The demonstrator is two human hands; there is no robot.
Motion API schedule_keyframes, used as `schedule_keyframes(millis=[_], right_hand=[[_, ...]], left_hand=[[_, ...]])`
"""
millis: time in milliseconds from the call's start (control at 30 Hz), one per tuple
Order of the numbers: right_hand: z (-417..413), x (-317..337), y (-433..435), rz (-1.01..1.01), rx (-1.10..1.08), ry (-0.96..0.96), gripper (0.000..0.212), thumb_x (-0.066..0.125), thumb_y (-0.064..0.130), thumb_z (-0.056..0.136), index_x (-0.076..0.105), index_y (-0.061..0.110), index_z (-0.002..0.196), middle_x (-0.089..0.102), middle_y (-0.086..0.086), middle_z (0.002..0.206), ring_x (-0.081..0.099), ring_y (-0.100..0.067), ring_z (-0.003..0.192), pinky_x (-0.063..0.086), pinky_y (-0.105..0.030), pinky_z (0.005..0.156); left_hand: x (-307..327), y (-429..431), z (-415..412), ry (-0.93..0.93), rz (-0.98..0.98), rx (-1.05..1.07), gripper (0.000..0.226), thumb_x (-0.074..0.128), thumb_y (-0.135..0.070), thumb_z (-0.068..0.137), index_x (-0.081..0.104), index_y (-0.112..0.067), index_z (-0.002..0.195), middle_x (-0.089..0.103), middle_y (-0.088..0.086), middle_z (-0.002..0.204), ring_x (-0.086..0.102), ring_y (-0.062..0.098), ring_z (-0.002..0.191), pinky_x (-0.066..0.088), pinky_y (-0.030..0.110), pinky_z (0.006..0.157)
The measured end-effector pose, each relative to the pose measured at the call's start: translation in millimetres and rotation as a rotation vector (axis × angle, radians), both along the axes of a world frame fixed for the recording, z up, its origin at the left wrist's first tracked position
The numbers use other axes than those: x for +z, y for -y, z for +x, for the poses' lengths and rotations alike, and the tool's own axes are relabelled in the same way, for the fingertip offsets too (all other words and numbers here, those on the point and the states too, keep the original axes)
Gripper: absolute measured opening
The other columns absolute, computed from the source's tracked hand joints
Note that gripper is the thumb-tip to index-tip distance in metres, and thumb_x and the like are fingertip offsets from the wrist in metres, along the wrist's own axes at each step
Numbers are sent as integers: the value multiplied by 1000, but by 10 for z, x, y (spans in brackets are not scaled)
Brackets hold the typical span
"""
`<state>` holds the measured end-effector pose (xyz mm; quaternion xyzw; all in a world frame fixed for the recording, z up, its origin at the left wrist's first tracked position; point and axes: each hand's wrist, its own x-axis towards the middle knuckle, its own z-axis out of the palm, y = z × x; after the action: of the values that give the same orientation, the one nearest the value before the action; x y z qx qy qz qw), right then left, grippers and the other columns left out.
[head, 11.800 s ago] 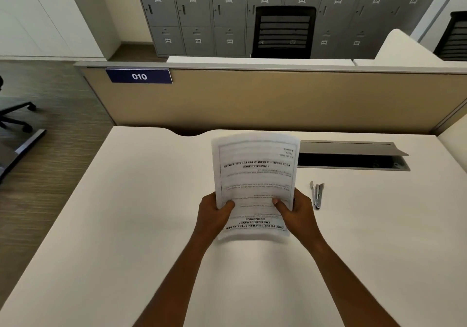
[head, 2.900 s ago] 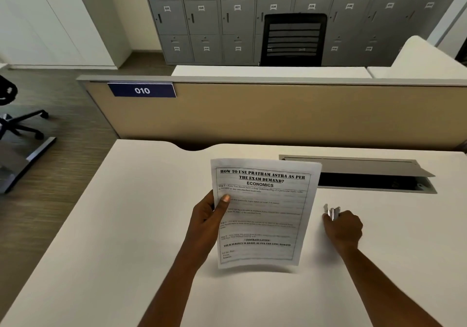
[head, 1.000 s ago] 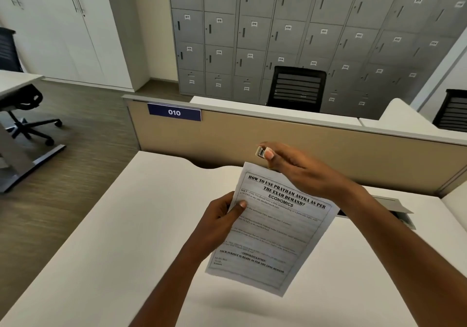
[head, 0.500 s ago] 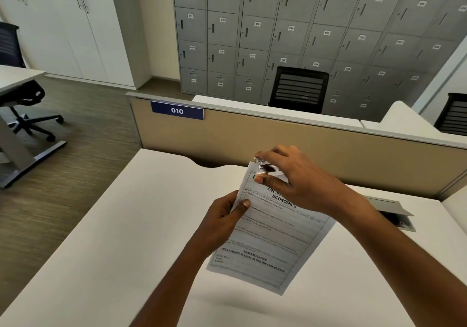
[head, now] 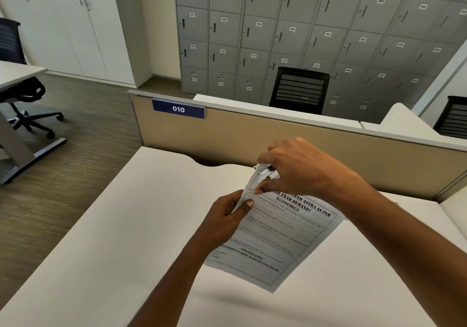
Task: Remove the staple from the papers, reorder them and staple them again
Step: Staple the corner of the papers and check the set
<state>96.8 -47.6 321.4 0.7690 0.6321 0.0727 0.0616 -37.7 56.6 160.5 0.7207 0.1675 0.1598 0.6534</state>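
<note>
While the papers (head: 278,240) hang in the air over the desk (head: 113,238), the left hand (head: 222,223) pinches their side edge to keep them steady | right hand (head: 303,172) curls round a small metal tool (head: 265,173) at the top corner, likely where the staple sits | staple hidden

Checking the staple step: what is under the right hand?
A small silver metal tool at the top corner of the printed white papers; the right hand covers any staple.

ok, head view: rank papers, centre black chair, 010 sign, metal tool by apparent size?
1. papers
2. black chair, far off, so apparent only
3. 010 sign
4. metal tool, mostly hidden in the right hand
</note>
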Motion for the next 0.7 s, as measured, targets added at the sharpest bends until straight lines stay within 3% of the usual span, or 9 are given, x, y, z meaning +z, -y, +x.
schedule_keyframes(millis=[100,267,400,500,700], right_hand=[[-19,77,-13,-44,-1,45,59,61,67,83,60,31,130,61,7,111,44,-8,89,37,-30,82],[-63,162,-70,-89,11,108,49,68,64,80,69,27,112,65,7,103,55,-11,87,45,-30,78],[-90,185,-115,-114,3,136,50,75,60,75,70,24,110,68,6,105,59,-16,97,49,-33,78],[-119,192,-126,-157,-19,112,49,78,56,75,71,23,109,69,7,104,58,-14,87,41,-25,65],[-189,221,-130,-196,-40,156,51,77,56,76,70,21,112,68,4,103,55,-13,80,44,-26,63]], left_hand=[[6,11,0,-10,26,-4,28,52,-44,97,70,-33,115,78,-4,107,76,22,97,62,49,87],[0,9,6,-24,59,-7,28,52,-45,98,70,-33,115,77,-7,107,75,18,97,63,48,87],[12,23,17,-32,77,1,30,51,-45,99,70,-32,118,77,-8,108,75,17,98,63,46,88],[26,38,26,-40,95,11,36,50,-48,96,69,-31,120,77,-8,109,75,18,97,63,44,87],[12,34,35,-52,137,17,26,50,-36,106,69,-27,122,77,-8,109,75,15,95,64,37,85]])
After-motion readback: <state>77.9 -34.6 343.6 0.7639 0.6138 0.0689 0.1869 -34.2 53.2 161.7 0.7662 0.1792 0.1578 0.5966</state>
